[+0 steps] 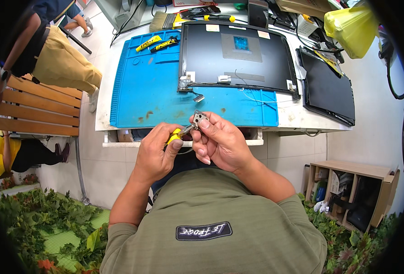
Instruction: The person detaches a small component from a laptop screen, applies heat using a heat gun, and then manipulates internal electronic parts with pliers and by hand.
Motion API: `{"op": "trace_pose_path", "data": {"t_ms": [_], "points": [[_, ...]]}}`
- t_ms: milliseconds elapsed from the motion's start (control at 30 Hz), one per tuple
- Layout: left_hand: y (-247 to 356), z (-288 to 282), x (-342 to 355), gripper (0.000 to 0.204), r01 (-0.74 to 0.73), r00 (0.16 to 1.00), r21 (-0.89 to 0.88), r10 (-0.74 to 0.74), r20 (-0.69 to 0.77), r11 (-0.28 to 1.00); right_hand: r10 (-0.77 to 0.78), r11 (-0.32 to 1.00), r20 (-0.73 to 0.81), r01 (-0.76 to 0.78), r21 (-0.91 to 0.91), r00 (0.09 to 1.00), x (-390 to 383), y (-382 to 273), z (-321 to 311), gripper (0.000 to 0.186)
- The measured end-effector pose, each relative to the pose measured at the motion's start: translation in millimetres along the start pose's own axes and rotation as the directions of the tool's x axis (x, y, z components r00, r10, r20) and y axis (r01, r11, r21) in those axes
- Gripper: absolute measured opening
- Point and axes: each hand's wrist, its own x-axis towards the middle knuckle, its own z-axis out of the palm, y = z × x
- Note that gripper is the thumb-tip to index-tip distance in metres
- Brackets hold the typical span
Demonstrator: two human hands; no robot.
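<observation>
My left hand (156, 150) is closed round the yellow handles of small pliers (174, 136). Their metal jaws reach toward a small metal hinge (199, 118) with round holes; whether they grip it, I cannot tell. My right hand (227, 142) pinches that hinge between thumb and fingers. Both hands are close together, just in front of the table's near edge. Beyond them, a black laptop screen lid (197, 55) lies on a blue work mat (135, 93). A short cable with a connector (199, 97) sticks out from the lid's lower left corner.
Two yellow-and-black tubes (156, 44) lie on the mat. A brush (162, 21) and a yellow-black screwdriver (219, 18) sit behind. Black laptop parts (327, 86) and a yellow bag (351, 29) are at right. A drawer (252, 141) stands slightly out. Other people are at left.
</observation>
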Motion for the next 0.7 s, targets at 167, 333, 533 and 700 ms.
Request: {"op": "trace_pose_path", "data": {"t_ms": [167, 333, 533, 700], "points": [[-2, 3, -4, 0.047, 0.025, 1.0, 0.016, -0.025, -0.008, 1.0, -0.05, 0.997, -0.065, 0.046, -0.061, 0.997, -1, 4, 6, 0.03], [-4, -1, -3, 0.05, 0.018, 1.0, 0.008, -0.018, 0.024, 1.0, -0.038, 0.965, 0.005, 0.038, -0.258, 0.999, 2, -4, -3, 0.029], [-6, -6, -5, 0.049, -0.004, 0.997, 0.02, 0.002, 0.075, 1.0, -0.017, 0.902, 0.017, 0.023, -0.431, 1.0, -1, -8, 1, 0.026], [-3, -13, 0, 0.045, -0.041, 0.99, 0.098, 0.027, 0.139, 0.994, 0.16, 0.838, 0.032, -0.118, -0.533, 0.987, -3, -29, 0, 0.026]]}}
